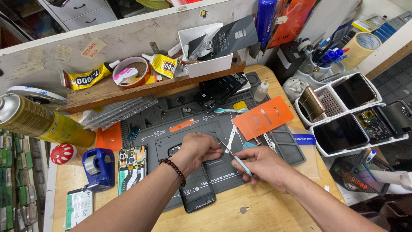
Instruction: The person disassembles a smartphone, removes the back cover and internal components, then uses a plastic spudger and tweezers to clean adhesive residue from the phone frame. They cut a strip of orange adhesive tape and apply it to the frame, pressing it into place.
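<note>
Head view: the left hand [198,148] lies curled, fingers pressed together, on the upper end of a black phone [195,189] and covers that end. The phone rests on the grey silicone work mat [279,150] on the table [223,217]; its long axis runs from under the left hand down toward the person. The right hand [262,165] pinches tweezers with a light-blue grip [234,155]; they slant up and left, with the metal tip just beside the left fingertips, over the covered end of the phone. Both hands sit close together; the left is the 1 touching the phone. Left of it lies an opened phone with its circuit board showing [131,167].
</note>
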